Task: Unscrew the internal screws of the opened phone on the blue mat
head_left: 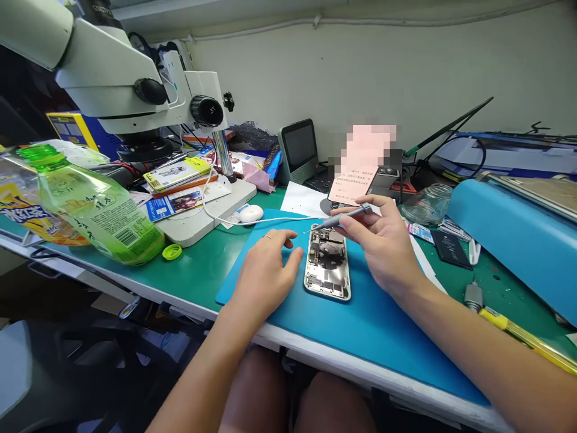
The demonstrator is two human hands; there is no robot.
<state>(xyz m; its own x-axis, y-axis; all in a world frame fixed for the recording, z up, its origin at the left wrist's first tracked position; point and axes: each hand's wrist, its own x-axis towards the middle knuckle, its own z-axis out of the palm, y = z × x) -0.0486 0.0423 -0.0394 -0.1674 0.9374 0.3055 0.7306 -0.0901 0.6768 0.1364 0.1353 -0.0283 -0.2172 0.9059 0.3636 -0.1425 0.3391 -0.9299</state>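
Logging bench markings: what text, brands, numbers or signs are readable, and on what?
"茶": green bottle.
"红茶", slightly blurred: orange-labelled bottle.
Too small or blurred: microscope knob mark; standing phone screen lines, partly pixelated; blue card; black battery; any print inside opened phone.

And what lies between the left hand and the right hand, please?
In the head view, the opened phone lies on the blue mat between left hand and right hand; the held screwdriver extends across its far end.
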